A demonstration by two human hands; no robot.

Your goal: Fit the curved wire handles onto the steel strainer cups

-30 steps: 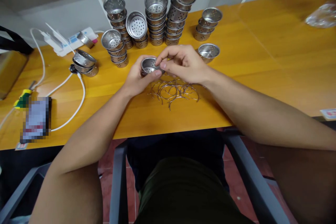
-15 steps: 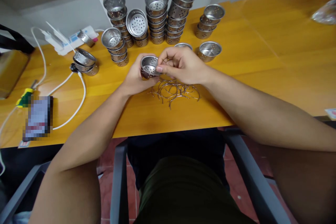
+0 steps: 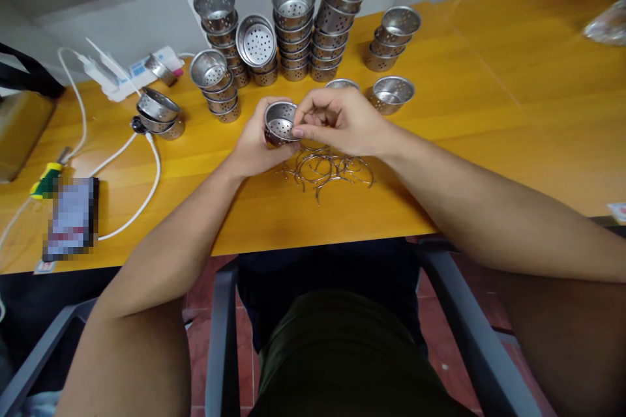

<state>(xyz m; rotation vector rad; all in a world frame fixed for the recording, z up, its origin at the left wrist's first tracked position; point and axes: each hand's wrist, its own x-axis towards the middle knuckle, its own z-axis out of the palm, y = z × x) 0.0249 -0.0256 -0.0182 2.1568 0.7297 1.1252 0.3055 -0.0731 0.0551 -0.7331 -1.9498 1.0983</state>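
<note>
A small perforated metal basket, shaped like a cup, is held by my left hand, whose fingers and thumb wrap round its side. Its open top faces up, tilted a little towards me. At the basket's right rim, my right hand is closed in a pinch, thumb and fingertips together. Whatever lies between those fingertips is too small to make out. Just below both hands, a loose heap of thin curved metal wires lies on the wooden table.
Several stacks of similar baskets stand along the back wall. A single basket sits right of my right hand. On the left are tilted baskets, a power strip, white cables, a screwdriver and a blurred-out phone-like object.
</note>
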